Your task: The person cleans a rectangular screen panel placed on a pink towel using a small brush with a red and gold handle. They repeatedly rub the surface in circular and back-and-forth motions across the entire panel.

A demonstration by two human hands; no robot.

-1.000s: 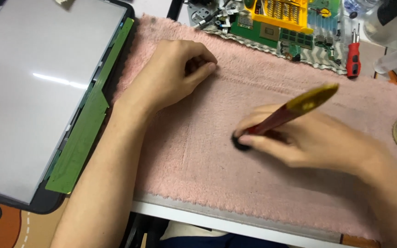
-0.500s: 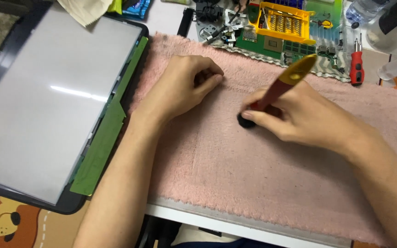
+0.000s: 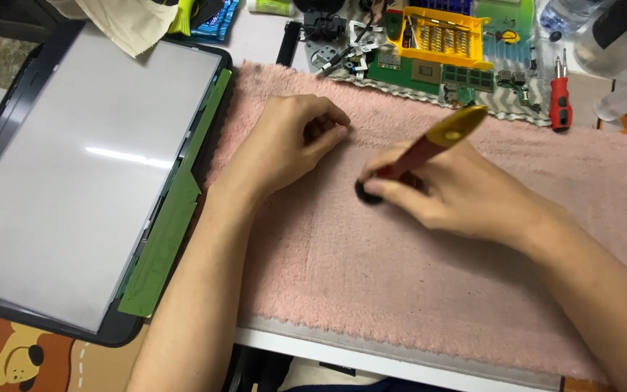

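We are working over a pink towel (image 3: 400, 290) spread on the desk (image 3: 371, 357), looking down at our own two hands. Our right hand (image 3: 459, 192) is gripping a screwdriver with a red shaft and yellow cap (image 3: 437, 144), its fingers (image 3: 393, 190) clenched around the lower part of the handle, so the tool is slanting up and away from us toward the right. Its lower end is meeting a small round black part (image 3: 366, 194) that is lying on the towel near the middle, just beside our fingertips; we cannot tell whether the tip is seated in it. Our left hand (image 3: 292, 141) is resting on the towel a little to the left, loosely curled with the thumb tucked against the index finger; we cannot tell whether anything is pinched inside. Further left, a tablet with a pale blank screen (image 3: 81, 181) is lying in a dark case, a green strip (image 3: 172, 218) running along its right edge. Beyond the towel we are seeing a yellow bit holder (image 3: 440, 33), green circuit boards (image 3: 429, 72) and a small red-handled screwdriver (image 3: 560, 105).
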